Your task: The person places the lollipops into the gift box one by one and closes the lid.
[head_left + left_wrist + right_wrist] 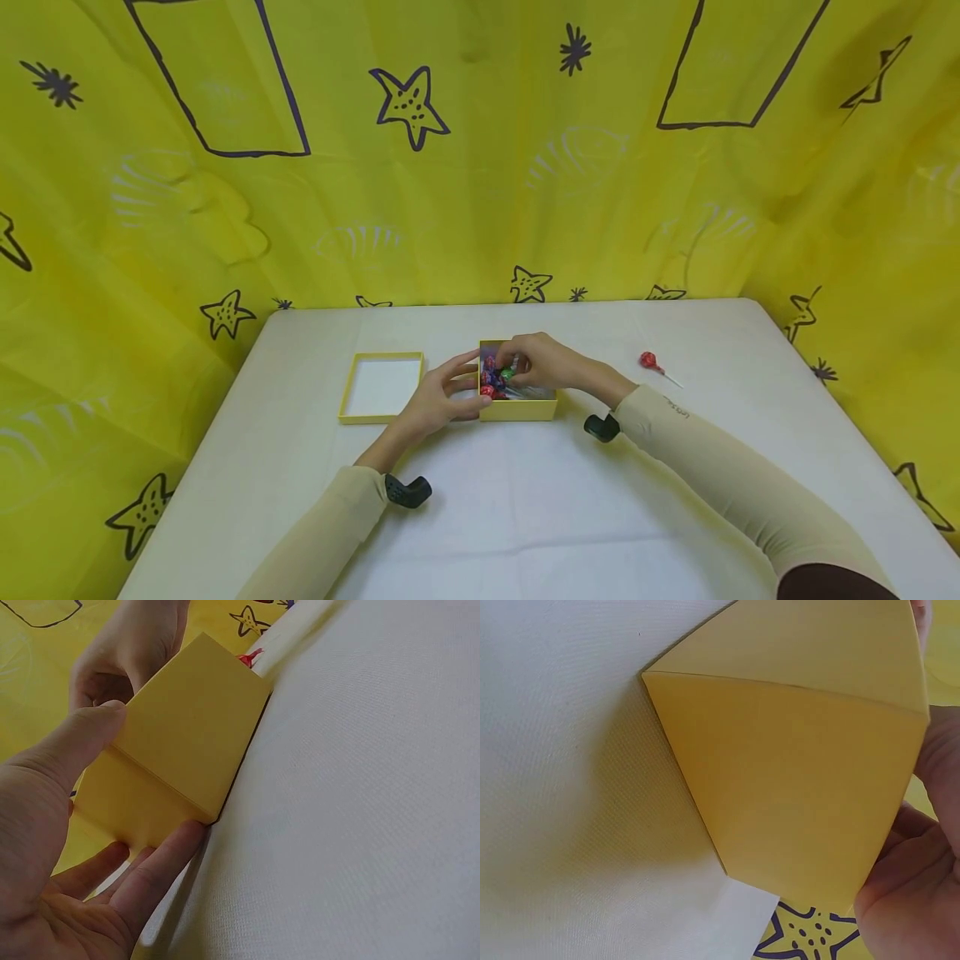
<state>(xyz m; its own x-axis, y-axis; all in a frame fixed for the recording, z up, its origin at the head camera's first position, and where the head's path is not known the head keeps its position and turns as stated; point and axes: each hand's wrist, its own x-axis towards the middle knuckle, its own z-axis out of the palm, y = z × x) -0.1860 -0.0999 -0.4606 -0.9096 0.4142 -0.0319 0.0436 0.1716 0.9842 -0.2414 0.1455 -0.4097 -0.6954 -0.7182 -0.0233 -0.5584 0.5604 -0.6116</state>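
A yellow box (517,410) without its lid stands on the table and holds several wrapped lollipops (489,379), red and dark ones among them. My left hand (437,400) steadies the box at its left end, thumb at the top edge and fingers spread low along the side, as the left wrist view shows. My right hand (543,360) reaches in over the box's rim with curled fingers. At its fingertips is a green lollipop (507,375), pinched there, partly hidden by the hand. In the right wrist view the box wall (795,787) hides the fingertips.
The box's lid (382,387), white inside with yellow edges, lies left of the box. A red lollipop (648,361) with a white stick lies on the white table (525,508) to the right. A yellow curtain (480,183) with starfish drawings hangs behind the table.
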